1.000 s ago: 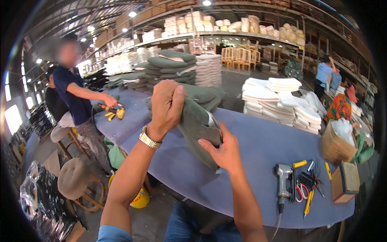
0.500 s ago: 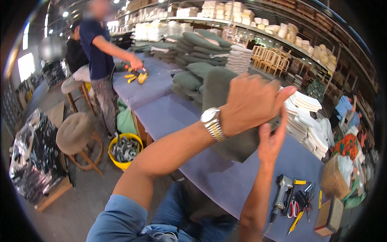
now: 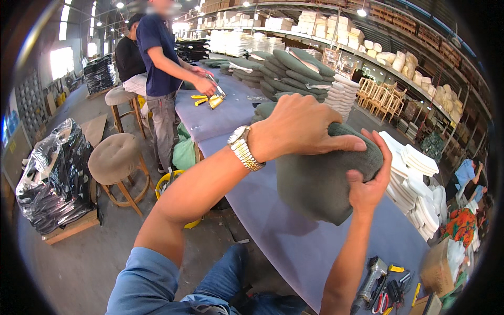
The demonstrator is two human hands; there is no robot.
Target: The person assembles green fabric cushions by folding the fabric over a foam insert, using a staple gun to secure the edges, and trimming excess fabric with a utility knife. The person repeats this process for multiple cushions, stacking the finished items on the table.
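A dark grey-green padded seat cushion [image 3: 315, 184] is held up over the blue-covered table [image 3: 247, 181], tilted, with its rounded edge toward the right. My left hand [image 3: 302, 126], with a metal watch on the wrist, reaches across its top, the thumb pressed along the near side of the edge. From the right, my right hand [image 3: 371, 184] cups the cushion's end, thumb on the near face and fingers behind. The cushion's far side is hidden. Close to my right forearm lie an air staple gun [image 3: 374, 278] and red-handled scissors [image 3: 382, 302].
Stacked green cushions [image 3: 294, 76] stand beyond my hands, and white pads [image 3: 415, 178] are piled at the right. A co-worker [image 3: 163, 73] handles a tool at the table's far left. On the floor at left are a round stool [image 3: 116, 160] and a plastic-wrapped bundle [image 3: 55, 173].
My hands have moved apart along the cushion's edge, exposing more of it. The cushion is turned, showing a broader near face. My view has swung left.
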